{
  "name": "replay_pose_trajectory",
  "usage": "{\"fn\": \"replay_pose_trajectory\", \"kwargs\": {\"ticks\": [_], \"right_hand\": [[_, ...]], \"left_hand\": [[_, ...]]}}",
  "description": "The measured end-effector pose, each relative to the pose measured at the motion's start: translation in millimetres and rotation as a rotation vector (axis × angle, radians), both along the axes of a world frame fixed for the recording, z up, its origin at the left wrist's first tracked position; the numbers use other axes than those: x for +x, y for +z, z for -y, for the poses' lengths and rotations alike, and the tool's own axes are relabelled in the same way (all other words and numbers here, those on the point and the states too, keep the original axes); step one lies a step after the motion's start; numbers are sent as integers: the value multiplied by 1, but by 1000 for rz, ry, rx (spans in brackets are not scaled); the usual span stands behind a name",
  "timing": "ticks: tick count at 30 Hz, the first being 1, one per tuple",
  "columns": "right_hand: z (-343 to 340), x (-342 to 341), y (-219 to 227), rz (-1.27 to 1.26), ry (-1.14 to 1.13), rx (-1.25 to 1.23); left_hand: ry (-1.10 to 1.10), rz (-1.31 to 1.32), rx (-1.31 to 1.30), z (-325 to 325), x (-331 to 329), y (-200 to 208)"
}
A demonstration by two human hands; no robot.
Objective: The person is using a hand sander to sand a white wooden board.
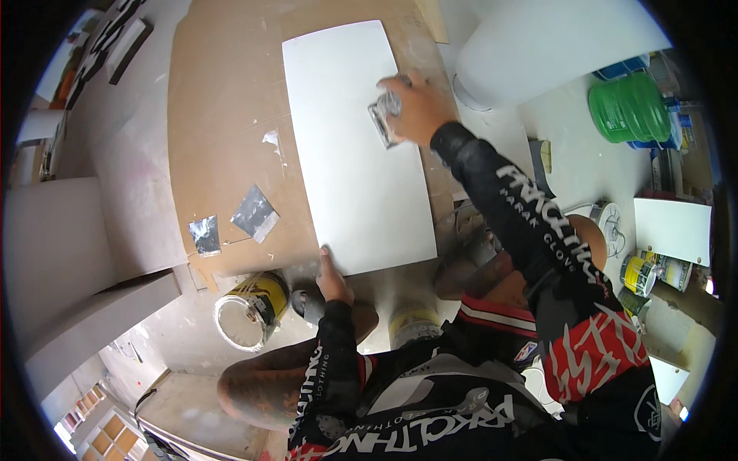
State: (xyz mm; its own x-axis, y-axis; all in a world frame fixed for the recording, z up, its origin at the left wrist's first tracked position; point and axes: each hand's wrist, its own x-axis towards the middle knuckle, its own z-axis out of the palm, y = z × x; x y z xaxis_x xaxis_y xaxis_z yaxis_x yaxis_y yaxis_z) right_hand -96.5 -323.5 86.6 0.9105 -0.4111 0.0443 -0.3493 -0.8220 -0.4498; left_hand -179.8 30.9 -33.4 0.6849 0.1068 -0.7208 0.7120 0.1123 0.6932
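A long white panel (357,154) lies on a brown board in front of me. My right hand (421,111) is closed over a grey hand sander (383,121) with a rectangular base, which rests on the panel near its right edge. The hand is slightly blurred, and it covers much of the tool. At the panel's near left corner my left hand (334,281) grips the edge, thumb on top and the other fingers mostly hidden. Two dark grey pieces of sandpaper, one larger (255,214) and one smaller (205,236), lie left of the panel.
The brown board (223,92) extends left of the panel. A yellow-and-black paint can (261,300) stands by my left knee. A large white cylinder (538,54) is at the far right, beside a green water jug (629,107). More paint cans (639,275) stand at the right.
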Motion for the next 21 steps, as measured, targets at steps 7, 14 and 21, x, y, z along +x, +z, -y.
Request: {"fn": "replay_pose_trajectory", "kwargs": {"ticks": [7, 14, 21], "right_hand": [[68, 108, -10, -57, -105, -136], [119, 204, -6, -126, -186, 14], [102, 272, -10, -341, 230, -606]], "left_hand": [[-13, 18, 2, 5, 0, 5], [-25, -84, 73, -4, -3, -4], [-60, -126, 110, -8, -6, -8]]}}
